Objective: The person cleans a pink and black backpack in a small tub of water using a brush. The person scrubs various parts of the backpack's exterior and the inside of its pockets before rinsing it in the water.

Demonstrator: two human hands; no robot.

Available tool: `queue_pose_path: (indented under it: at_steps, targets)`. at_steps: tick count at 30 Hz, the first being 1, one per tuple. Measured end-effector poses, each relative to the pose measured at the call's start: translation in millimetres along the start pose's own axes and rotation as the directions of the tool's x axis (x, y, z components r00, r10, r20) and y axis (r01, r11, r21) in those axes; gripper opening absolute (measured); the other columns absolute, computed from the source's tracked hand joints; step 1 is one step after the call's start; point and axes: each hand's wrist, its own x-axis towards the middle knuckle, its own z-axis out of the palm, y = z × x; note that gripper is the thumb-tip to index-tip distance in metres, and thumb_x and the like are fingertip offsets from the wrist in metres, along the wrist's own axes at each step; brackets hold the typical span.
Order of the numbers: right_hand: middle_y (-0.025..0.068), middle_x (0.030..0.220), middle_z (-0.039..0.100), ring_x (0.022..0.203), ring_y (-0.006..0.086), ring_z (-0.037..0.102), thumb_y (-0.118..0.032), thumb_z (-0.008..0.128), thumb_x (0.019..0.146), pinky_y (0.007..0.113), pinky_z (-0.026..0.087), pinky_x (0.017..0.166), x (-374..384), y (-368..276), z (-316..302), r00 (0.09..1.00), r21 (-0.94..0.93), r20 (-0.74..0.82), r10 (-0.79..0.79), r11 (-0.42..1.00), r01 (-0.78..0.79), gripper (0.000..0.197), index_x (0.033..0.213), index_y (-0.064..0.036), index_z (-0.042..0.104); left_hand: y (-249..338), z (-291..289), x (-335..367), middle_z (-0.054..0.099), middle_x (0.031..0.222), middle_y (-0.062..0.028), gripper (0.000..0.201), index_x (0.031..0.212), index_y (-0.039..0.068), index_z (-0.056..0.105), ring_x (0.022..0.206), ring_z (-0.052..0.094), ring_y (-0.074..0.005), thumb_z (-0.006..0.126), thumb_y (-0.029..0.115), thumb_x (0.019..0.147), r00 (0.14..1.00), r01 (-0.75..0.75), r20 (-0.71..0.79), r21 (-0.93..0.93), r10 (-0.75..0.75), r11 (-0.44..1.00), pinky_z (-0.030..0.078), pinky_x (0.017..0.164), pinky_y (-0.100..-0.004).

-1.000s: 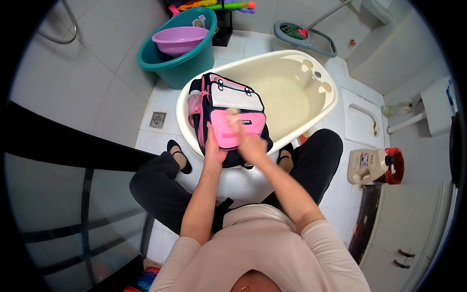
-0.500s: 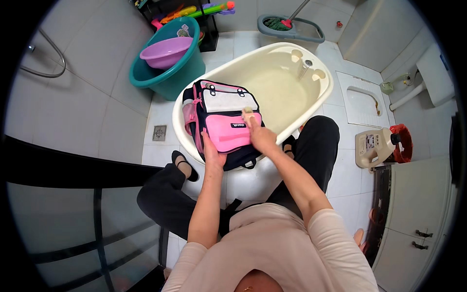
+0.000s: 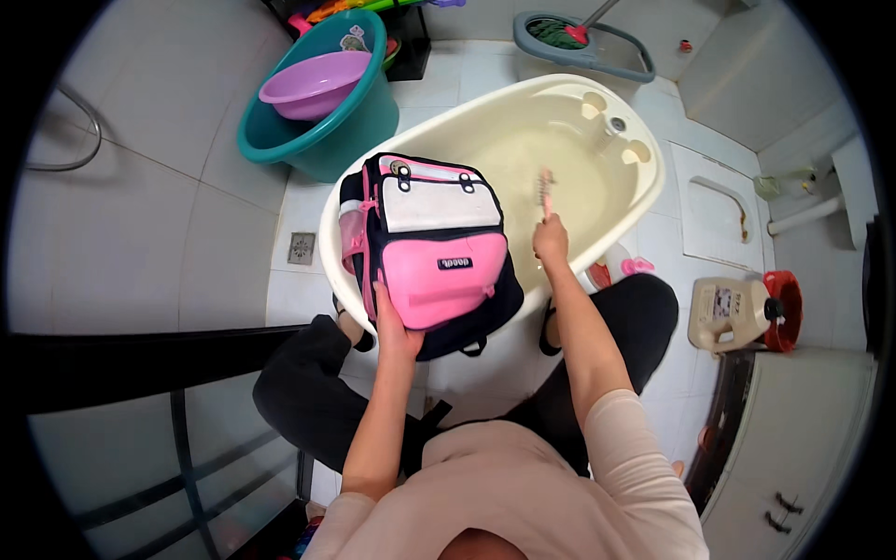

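While my left hand (image 3: pixel 397 327) grips the lower left corner of the pink and navy backpack (image 3: pixel 434 252), fingers wrapped onto the pink front pocket and thumb behind, the bag stands propped on the near rim of the cream tub (image 3: pixel 644 182), its top handle pointing away from me and its base hanging over the rim toward my knees. So its long axis runs from me outward, leaning a little left. My right hand (image 3: pixel 551 241) is off the bag, just to its right and over the tub's basin, fingers closed in a fist on the handle of a small brush (image 3: pixel 544 191); the brush sticks straight away from me, bristle head at the far end above the pale water. That is the relation I judge matters: the bag's front panel lies directly left of my brush hand, near but not touching, and the brush runs parallel to the bag's length. My right hand is the nearer one to the bag's right edge and white upper panel; my left only steadies the bottom. Further left on the floor a purple basin (image 3: pixel 313 82) sits inside a teal bucket (image 3: pixel 322 131), and a detergent jug (image 3: pixel 733 315) stands to my right, both well apart from my hands
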Motion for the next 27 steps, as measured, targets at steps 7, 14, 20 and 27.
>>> queue_pose_path:
  at_steps: [7, 14, 20, 27]
  targets:
    - [0.014, 0.072, 0.053, 0.051, 0.0216, 0.052, -0.001, 0.044, 0.07, 0.034, 0.044, 0.041, 78.1, 93.6, 89.9, 0.862, 0.235, 0.053, 0.504, 0.832, -0.502, 0.019, 0.089, 0.0011, 0.049, 11.5, 25.9, -21.2, 0.043, 0.119, -0.0106, 0.052, 0.121, 0.007, 0.036, 0.109, 0.043, -0.0243, 0.031, 0.046, 0.087, 0.976, -0.045, -0.204, 0.134, 0.072, 0.99, 0.036, 0.09, -0.0387]
    - [0.0105, 0.071, 0.058, 0.048, 0.0121, 0.046, 0.002, 0.042, 0.075, 0.025, 0.038, 0.04, 75.4, 31.6, 70.3, 0.708, 0.697, 0.658, 0.256, 0.15, -0.702, 0.027, 0.102, -0.0006, 0.047, 9.2, 23.5, -15.3, 0.044, 0.119, -0.0105, 0.052, 0.12, 0.006, 0.036, 0.108, 0.044, -0.0235, 0.032, 0.045, 0.087, 0.979, -0.009, -0.203, 0.09, 0.027, 0.996, 0.036, 0.09, -0.037]
    - [0.0049, 0.065, 0.057, 0.061, 0.0116, 0.054, -0.005, 0.047, 0.075, 0.023, 0.043, 0.054, 35.2, -25.0, 6.5, 0.818, 0.413, 0.395, -0.418, 0.876, 0.248, 0.022, 0.096, 0.0009, 0.051, 0.8, 22.6, -5.3, 0.044, 0.118, -0.0106, 0.052, 0.119, 0.005, 0.038, 0.107, 0.044, -0.0231, 0.034, 0.045, 0.086, 0.997, 0.051, -0.056, -0.031, -0.052, 0.998, 0.036, 0.09, -0.0372]
    - [0.0136, 0.072, 0.057, 0.067, 0.0318, 0.057, -0.03, 0.032, 0.088, 0.042, 0.044, 0.057, -147.5, -77.9, 12.4, 0.531, -0.164, 0.505, -0.68, 0.529, 0.833, 0.038, 0.125, -0.0249, 0.034, -1.3, 11.8, 1.7, 0.045, 0.118, -0.0087, 0.05, 0.119, 0.008, 0.038, 0.107, 0.044, -0.0221, 0.029, 0.045, 0.087, 0.998, 0.0, -0.055, -0.051, -0.003, 0.999, 0.036, 0.09, -0.0385]
